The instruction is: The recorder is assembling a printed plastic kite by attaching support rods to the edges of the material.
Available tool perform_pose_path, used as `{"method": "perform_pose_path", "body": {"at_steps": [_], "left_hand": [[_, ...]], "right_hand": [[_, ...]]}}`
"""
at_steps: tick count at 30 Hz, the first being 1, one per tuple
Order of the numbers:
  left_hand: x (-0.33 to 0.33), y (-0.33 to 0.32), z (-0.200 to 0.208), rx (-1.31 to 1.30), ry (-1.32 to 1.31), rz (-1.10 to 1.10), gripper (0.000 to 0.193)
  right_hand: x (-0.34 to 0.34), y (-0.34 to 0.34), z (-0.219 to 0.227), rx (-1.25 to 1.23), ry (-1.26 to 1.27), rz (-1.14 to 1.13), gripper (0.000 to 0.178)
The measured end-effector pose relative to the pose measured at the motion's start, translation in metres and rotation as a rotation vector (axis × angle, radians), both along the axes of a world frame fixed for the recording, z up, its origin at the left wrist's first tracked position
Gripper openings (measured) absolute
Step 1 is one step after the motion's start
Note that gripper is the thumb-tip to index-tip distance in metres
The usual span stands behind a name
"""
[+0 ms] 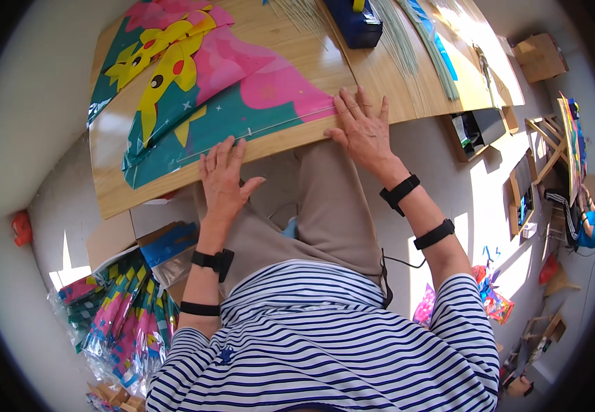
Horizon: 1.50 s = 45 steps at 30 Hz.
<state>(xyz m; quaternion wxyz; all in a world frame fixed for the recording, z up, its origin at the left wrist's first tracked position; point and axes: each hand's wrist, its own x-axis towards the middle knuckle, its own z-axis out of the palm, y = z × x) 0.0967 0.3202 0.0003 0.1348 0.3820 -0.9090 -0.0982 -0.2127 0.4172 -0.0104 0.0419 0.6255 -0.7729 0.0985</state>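
A thin, glossy printed sheet point(263, 82) in pink and teal, like a kite sail, lies folded on the wooden table. Yellow cartoon figures point(167, 75) are printed on it. Along its near edge runs a slim pale rod point(249, 132). My left hand point(223, 177) rests at the table's near edge, fingertips at the sheet's border, thumb held apart. My right hand point(365, 130) lies with spread fingers over the sheet's pointed right corner, near the rod's end. Both hands look flat, and nothing shows gripped in them.
On the table's far side are a dark blue pouch point(354, 24), bundles of thin pale rods point(395, 41) and a blue strip point(438, 41). Plastic-wrapped colourful bundles point(122, 316) sit at lower left. Open boxes point(473, 134) stand right; another person point(589, 223) is at far right.
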Motion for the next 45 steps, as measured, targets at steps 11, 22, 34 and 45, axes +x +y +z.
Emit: {"method": "perform_pose_path", "body": {"at_steps": [11,22,34,45], "left_hand": [[-0.002,0.003,0.009,0.008,-0.018,0.013,0.086],[-0.004,0.003,0.011,0.046,-0.02,0.021,0.088],[-0.005,0.004,0.011,0.05,-0.011,0.02,0.086],[-0.004,0.004,0.015,0.051,0.022,0.012,0.084]], "right_hand": [[-0.086,-0.07,0.055,-0.494,-0.435,-0.337,0.049],[-0.142,-0.144,0.08,-0.346,-1.126,-0.644,0.038],[-0.162,-0.148,0.086,-0.268,-1.246,-0.597,0.03],[-0.145,-0.118,0.07,-0.322,-1.559,-0.608,0.035]]}}
